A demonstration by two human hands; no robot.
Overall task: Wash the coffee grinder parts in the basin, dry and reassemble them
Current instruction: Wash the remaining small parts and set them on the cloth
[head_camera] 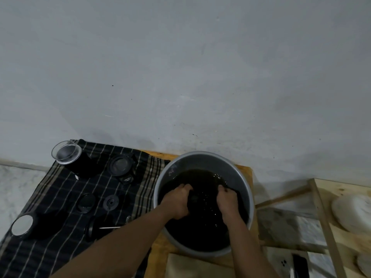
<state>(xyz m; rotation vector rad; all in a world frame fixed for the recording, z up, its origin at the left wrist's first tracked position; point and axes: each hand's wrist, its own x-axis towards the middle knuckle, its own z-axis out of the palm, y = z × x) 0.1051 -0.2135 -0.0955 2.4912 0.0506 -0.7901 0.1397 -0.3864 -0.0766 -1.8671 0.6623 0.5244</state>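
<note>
A: Why are both our hands in the basin (242, 177)?

B: We hold the dark part (194, 199) under water so that residue rinses off. The left hand (177, 200) has its grip clamped round it. For the right hand (227, 199), we cannot tell.

A: Appearance?

B: Black, rounded, partly submerged in dark water. The remaining parts (120, 167) lie on the striped cloth (50, 197), left of the basin.

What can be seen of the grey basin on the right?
The basin is round, grey and metal-looking, standing upright on a wooden board beside the striped cloth. Dark, rippling water fills much of it. Both hands are dipped in: the left hand grips a dark part; what the right hand holds is unclear.
</note>
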